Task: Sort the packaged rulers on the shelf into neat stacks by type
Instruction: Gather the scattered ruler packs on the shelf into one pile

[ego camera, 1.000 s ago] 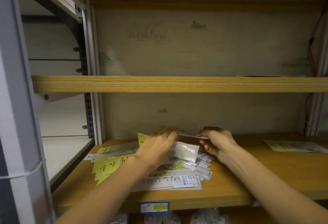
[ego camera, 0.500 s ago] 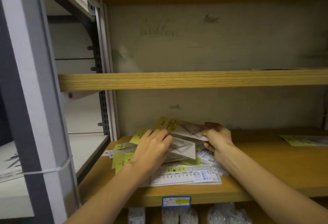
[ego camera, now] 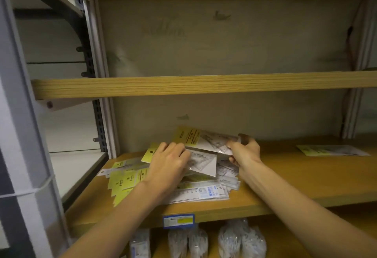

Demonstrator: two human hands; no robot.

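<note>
Since earlier frame: right hand (ego camera: 244, 151) lifting triangle-ruler packet (ego camera: 204, 140) higher, pinching its 3 o'clock end. Left hand (ego camera: 169, 163) resting half-curled on pile (ego camera: 130, 178), grasp unclear. Advice: supporting packet flat, matching type before stacking.

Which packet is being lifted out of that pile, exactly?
On the wooden shelf, find the messy pile at its left end. The lifted packet is above it, pinched by the right hand. It alone hangs clear of the shelf, with a yellow header and a triangular ruler.
</note>
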